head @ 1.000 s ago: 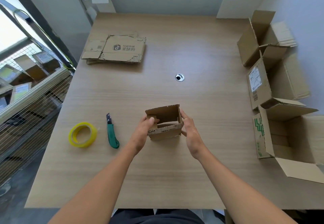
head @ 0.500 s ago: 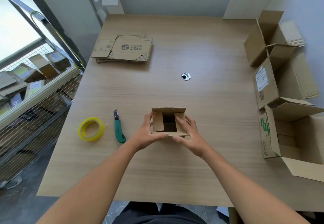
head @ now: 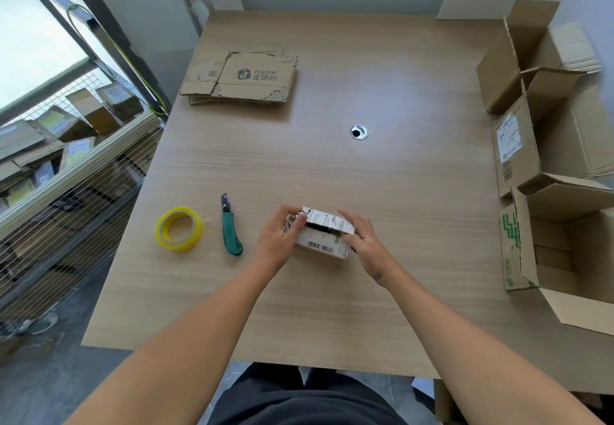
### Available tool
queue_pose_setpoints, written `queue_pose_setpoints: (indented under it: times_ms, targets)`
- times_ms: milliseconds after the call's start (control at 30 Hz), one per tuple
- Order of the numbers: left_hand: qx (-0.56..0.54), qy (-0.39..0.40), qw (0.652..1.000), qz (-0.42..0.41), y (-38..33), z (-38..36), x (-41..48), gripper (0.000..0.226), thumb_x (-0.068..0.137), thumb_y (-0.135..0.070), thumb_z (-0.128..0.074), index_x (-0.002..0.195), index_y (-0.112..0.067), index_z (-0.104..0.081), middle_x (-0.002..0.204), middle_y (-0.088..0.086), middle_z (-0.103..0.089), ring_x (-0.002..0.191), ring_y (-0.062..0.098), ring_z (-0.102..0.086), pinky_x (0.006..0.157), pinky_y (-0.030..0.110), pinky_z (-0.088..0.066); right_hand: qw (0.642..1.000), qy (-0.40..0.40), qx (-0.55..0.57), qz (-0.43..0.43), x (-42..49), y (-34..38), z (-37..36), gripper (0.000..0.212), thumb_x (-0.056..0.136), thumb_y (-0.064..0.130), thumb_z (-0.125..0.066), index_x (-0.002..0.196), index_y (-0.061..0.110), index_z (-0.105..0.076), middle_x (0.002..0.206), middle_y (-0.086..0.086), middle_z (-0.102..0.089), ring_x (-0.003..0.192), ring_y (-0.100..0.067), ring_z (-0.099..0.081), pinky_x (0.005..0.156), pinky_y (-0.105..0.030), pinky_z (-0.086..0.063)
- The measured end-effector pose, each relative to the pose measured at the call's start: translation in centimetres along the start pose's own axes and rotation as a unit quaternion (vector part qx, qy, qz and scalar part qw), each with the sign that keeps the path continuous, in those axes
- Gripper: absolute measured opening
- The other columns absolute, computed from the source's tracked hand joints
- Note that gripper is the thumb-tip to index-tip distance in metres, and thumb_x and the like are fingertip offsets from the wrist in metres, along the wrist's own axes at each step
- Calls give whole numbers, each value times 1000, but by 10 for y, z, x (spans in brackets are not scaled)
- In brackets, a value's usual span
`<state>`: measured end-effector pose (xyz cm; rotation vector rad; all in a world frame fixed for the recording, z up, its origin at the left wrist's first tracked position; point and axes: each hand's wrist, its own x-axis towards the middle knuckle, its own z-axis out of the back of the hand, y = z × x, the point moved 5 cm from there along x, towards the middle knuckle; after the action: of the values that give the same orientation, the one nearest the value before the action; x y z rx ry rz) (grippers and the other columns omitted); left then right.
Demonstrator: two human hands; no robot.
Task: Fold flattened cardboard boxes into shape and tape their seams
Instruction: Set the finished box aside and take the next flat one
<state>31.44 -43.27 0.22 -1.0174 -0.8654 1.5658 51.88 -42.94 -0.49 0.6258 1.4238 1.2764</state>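
Observation:
A small cardboard box (head: 321, 237) sits on the wooden table (head: 382, 192) just in front of me, its flaps folded in so a white shipping label with a barcode faces up. My left hand (head: 277, 237) grips its left end, thumb on top. My right hand (head: 360, 242) presses its right side, fingers over the top flap. A yellow roll of clear tape (head: 179, 228) lies to the left, apart from both hands. A stack of flattened boxes (head: 242, 77) lies at the far left of the table.
A green utility knife (head: 230, 228) lies between the tape and the box. Several opened boxes (head: 545, 145) crowd the right edge. A round cable hole (head: 359, 132) marks the table's middle. A wire rack with parcels (head: 59, 158) stands to the left.
The box's open end showed before; now the flaps are folded shut and the labelled side faces up. Both hands have shifted onto its top and ends.

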Motion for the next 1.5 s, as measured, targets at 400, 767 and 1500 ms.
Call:
queue_pose_setpoints:
  times_ms: [400, 767, 1500]
  targets:
    - [-212, 89, 951, 206, 32, -26, -8, 35, 97, -43, -62, 128, -43, -47, 120, 4, -70, 103, 14, -66, 90, 31, -49, 982, -152, 102, -50, -12, -33, -22, 54, 90, 48, -67, 140, 44, -46, 140, -7, -43, 128, -9, -51, 114, -39, -42]
    - [-264, 157, 935, 176, 2, -15, -11, 86, 68, -49, -74, 140, -24, -35, 116, 4, -68, 101, 17, -67, 82, 32, -54, 943, -127, 306, -24, -10, -18, -17, 80, 76, 36, -76, 147, 37, -39, 127, -8, -65, 111, -26, -69, 91, -42, -58]
    - [-299, 157, 931, 140, 4, -5, -10, 70, 66, -33, -80, 128, -29, -46, 113, 3, -66, 102, 28, -66, 82, 51, -57, 969, 83, 224, -66, 7, 9, -4, 81, 65, 39, -76, 138, 32, -42, 134, -7, -56, 113, -22, -64, 85, -41, -57]
